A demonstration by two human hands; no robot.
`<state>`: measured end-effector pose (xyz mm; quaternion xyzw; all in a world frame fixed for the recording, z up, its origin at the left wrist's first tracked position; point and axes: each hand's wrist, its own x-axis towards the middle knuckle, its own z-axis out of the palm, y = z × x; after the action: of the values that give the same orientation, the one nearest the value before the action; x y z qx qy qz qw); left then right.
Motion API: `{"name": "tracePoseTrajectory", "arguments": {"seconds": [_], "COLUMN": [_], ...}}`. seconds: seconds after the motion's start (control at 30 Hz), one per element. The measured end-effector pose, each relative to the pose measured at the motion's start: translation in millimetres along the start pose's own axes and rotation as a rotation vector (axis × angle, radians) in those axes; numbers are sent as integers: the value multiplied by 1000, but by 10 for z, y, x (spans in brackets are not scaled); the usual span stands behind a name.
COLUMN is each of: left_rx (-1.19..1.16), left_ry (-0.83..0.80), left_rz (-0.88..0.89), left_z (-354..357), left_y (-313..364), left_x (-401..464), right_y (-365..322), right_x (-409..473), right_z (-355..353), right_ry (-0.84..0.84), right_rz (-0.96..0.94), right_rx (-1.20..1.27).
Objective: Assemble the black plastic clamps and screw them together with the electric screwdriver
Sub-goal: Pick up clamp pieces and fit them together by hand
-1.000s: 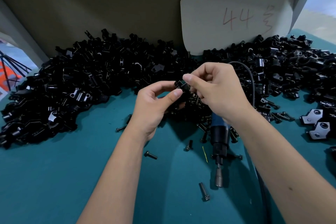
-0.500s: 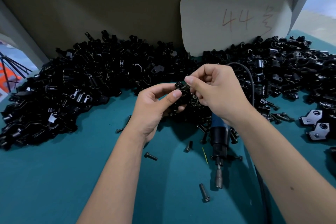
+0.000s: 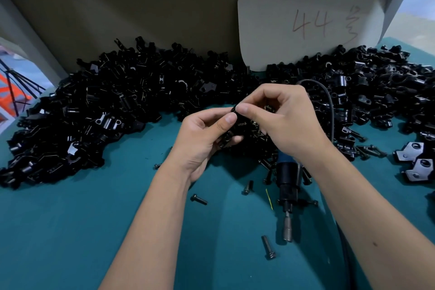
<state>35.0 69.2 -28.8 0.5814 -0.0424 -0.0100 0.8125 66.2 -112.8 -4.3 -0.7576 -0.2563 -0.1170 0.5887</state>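
Both hands meet over the middle of the teal table (image 3: 70, 231). My left hand (image 3: 207, 139) grips a small black plastic clamp (image 3: 235, 122) between thumb and curled fingers. My right hand (image 3: 282, 117) pinches the top of the same clamp with thumb and forefinger. Most of the clamp is hidden between the fingers. The electric screwdriver (image 3: 287, 186) lies on the table under my right wrist, its bit pointing toward me and its cable (image 3: 329, 106) arching behind the hand.
Big heaps of black clamp parts lie at the left (image 3: 94, 113) and the back right (image 3: 376, 87). Loose screws (image 3: 268, 247) are scattered near the screwdriver. Two grey metal brackets (image 3: 419, 162) lie at the right. A white card marked 44 (image 3: 310, 19) leans on the back wall.
Both hands have sunk slightly toward the table with the clamp between them, and my right fingers have shifted on its top. The screwdriver has not moved.
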Motion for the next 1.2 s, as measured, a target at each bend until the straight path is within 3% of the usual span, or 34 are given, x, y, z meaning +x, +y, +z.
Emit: {"name": "tracePoseTrajectory", "arguments": {"seconds": [0.2,0.33,0.37,0.43,0.5,0.53,0.77,0.87,0.97,1.07,1.2], "left_rx": [14,-30,-52,-104,-154,-169,-208,-189,-216,-248,-238], "left_ry": [26,240,298,366,377,372,301,277,232,186,128], "left_rz": [16,59,54,33,10,-6,-64,-108,-80,-85,-119], "left_z": [-39,-66,-76,-87,-84,-87,-145,-121,-81,3,86], "left_y": [45,85,96,105,102,94,51,39,33,23,-20], "left_x": [-6,28,39,58,63,64,67,62,58,49,39], "right_y": [-70,-163,-205,-276,-312,-313,-322,-319,-218,-83,48], "right_x": [6,0,-6,-48,-156,-210,-176,-98,6,42,27], "right_z": [67,189,233,352,519,596,576,333,82,-37,-32], "right_ry": [13,11,-66,-399,-733,-817,-928,-772,-411,-51,130], "right_rz": [-12,28,29,45,78,89,115,214,218,184,232], "right_rx": [-25,-250,-354,-488,-526,-529,-527,-310,-52,42,173]}}
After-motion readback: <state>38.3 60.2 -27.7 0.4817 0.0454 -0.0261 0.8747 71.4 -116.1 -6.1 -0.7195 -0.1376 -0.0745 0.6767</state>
